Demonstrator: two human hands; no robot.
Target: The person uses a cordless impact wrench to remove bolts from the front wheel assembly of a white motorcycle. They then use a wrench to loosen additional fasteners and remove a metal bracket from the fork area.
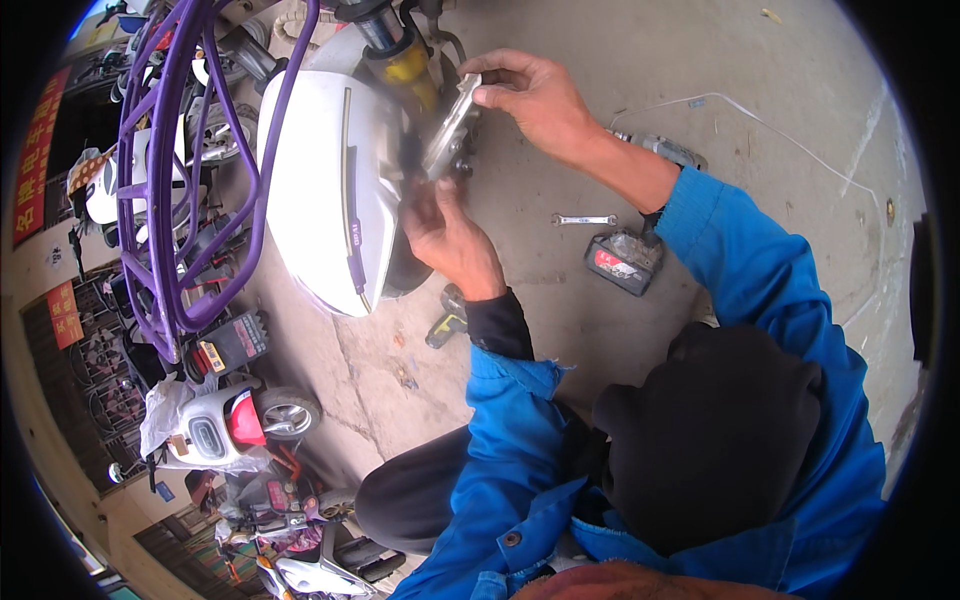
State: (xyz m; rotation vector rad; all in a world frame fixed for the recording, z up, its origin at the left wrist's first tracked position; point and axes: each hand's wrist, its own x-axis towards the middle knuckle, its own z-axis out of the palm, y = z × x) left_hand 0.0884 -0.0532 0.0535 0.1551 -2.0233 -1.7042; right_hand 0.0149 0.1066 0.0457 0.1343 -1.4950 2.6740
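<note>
Between my two hands is a silver metal part (452,128), long and bracket-like, with bolt-like ends on its lower side; its exact kind does not show. My right hand (535,100) pinches its upper end between thumb and fingers. My left hand (455,238) is at its lower end with the thumb raised against it, the fingers partly hidden and blurred. Just left of the part are a white fender (325,190) and a dark tyre (408,268). Above stands a fork leg with a yellow section (408,68).
An open-end wrench (585,219) lies on the floor beside a cordless power tool (672,152) with a black-and-red battery (620,263). Nearer my left arm is a yellow-green tool (447,322). A purple tubular frame (160,200) rises at left. Parked scooters (225,425) line the left side.
</note>
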